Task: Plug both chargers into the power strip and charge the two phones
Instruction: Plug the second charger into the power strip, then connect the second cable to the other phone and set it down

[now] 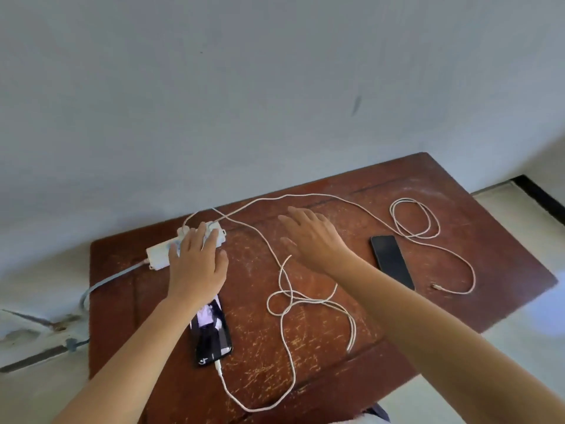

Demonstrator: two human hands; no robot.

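A white power strip (pixel 159 254) lies at the table's back left, and my left hand (pixel 197 264) rests flat across it, fingers spread. Chargers on the strip are mostly hidden under that hand. A lit phone (pixel 211 330) lies below my left wrist with a white cable (pixel 284 304) plugged into its near end. My right hand (pixel 312 238) hovers open above the table's middle. A dark phone (pixel 391 260) lies to the right, unplugged. The second white cable (pixel 412 218) coils behind it, its free connector (pixel 435 286) lying loose near the phone's near end.
The scratched brown wooden table (pixel 351 347) stands against a pale wall (pixel 275 87). The strip's grey cord (pixel 104 281) drops off the table's left edge to the floor. Pale floor tiles (pixel 519 362) show at the right.
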